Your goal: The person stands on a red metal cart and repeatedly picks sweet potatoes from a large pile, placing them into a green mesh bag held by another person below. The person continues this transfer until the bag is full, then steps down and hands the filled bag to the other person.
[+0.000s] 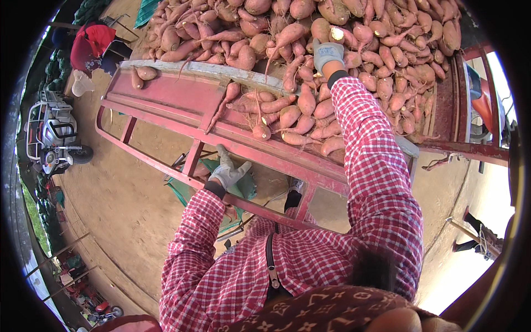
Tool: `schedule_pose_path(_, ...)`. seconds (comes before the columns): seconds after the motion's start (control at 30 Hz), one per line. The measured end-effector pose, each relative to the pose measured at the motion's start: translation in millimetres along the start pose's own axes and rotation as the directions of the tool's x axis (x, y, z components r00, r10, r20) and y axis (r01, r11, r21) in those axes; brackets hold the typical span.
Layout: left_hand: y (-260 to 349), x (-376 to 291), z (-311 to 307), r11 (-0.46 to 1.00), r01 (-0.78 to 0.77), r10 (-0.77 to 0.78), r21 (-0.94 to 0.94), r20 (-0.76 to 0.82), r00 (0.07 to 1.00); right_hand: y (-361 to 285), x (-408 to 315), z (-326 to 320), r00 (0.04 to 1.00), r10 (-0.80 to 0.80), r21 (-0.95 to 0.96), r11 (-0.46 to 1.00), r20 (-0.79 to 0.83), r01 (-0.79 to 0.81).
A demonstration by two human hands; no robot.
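Sweet potatoes [249, 58] with reddish skin and thin roots lie heaped on a truck bed. My right hand [328, 54], in a grey work glove, rests among them beside one with a pale cut end [337, 33]. Whether its fingers close around a root is hidden. More sweet potatoes [306, 99] lie on the lowered red metal side panel [166, 92]. My left hand [230, 171], also gloved, has its fingers apart with nothing in them. It is over the red frame's opening, above a green sack or sheet [244, 187] lower down.
A red rail [265, 209] runs between me and the heap. To the left, a person in red [93, 45] bends over, and a cargo tricycle [54, 137] stands on the dirt floor [112, 207]. Another person's legs [471, 232] show at right beside a pole [473, 236].
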State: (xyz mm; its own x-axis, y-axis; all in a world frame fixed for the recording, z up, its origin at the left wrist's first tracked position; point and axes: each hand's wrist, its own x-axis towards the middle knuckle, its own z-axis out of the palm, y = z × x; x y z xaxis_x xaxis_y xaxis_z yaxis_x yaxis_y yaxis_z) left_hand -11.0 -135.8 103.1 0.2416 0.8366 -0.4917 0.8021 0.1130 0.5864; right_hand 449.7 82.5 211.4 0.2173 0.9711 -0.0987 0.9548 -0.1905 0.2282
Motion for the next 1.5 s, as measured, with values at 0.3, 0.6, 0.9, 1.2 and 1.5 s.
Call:
schedule_pose_path(0.3,58,-14,-29,0.833,0.271,-0.306,0.482,-0.006,0.952,-45,42,4,0.992,-0.034,-0.027,0.999,0.125,0.038)
schedule_pose_path(0.6,80,-11,-52,0.905,0.241,-0.285,0.349,0.079,0.955,41,-61,-58,0.950,-0.227,0.962,0.221,0.213,-0.163)
schedule_pose_path(0.9,121,-14,-70,0.747,-0.365,0.582,0.556,-0.280,0.764,-67,-214,-39,0.617,-0.779,0.905,-0.177,0.111,-0.387)
schedule_pose_path(1.2,55,16,-52,0.900,-0.405,0.436,0.164,-0.305,0.847,-176,-50,-71,0.743,-0.665,0.383,0.669,-0.073,0.637)
schedule_pose_path(1.5,54,25,-56,0.924,-0.381,0.370,0.002,-0.247,0.896,-237,51,-7,0.614,-0.789,-0.216,0.604,-0.024,0.767)
